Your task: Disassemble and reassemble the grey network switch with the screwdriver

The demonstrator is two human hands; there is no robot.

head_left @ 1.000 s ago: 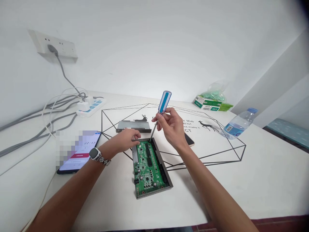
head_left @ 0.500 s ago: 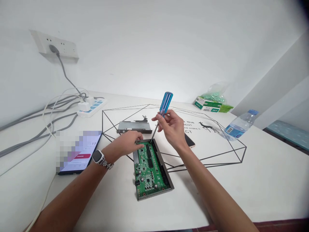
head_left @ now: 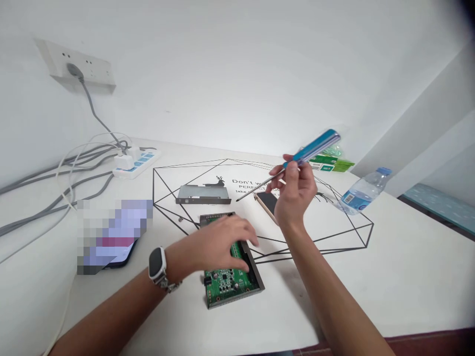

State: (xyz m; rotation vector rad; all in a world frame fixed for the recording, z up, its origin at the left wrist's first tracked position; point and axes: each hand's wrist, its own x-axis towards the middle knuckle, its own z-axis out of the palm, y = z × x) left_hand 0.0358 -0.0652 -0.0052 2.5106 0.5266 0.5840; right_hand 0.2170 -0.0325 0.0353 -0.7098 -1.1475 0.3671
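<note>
A green circuit board (head_left: 228,284) lies in a shallow grey metal case (head_left: 257,274) in the middle of the white table. My left hand (head_left: 218,244) lies flat over the board's middle with its fingers stretched out, a watch on the wrist. My right hand (head_left: 295,193) is raised to the right of the board and grips a blue-handled screwdriver (head_left: 309,148) between thumb and fingers. The screwdriver lies nearly level, its metal tip pointing left above the table. A grey metal cover plate (head_left: 203,195) rests behind the board.
A phone (head_left: 267,203) lies under my right hand, another phone (head_left: 111,242) at the left. A power strip (head_left: 135,163) with grey cables sits at the back left, green boxes (head_left: 326,160) and a tipped water bottle (head_left: 361,190) at the back right.
My right hand lifted the screwdriver off the board's far edge and swung it up and to the right. My left hand slid from the far edge onto the board's middle and opened flat.
</note>
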